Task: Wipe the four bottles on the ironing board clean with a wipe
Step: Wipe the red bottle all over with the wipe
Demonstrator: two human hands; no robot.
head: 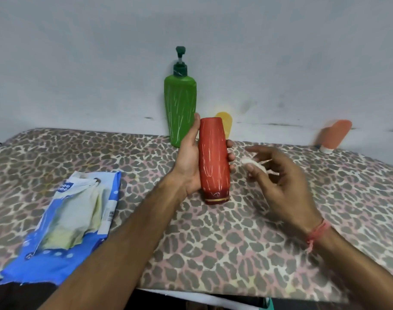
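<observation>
My left hand (188, 157) grips a red bottle (213, 162) marked with white streaks, held cap-down just above the ironing board (213, 242). Just right of it, my right hand (278, 175) pinches a small crumpled white wipe (253, 164) between thumb and fingers, a short gap from the bottle. A green pump bottle (179, 108) with white streaks stands against the wall behind. A yellow bottle (226, 124) is mostly hidden behind the red one. An orange tube (335, 136) leans on its white cap at the far right.
A blue pack of wipes (74, 220) lies open on the left of the leopard-print board cover. The pale wall (101, 63) runs directly behind the board. The board's front edge is near the bottom of the view.
</observation>
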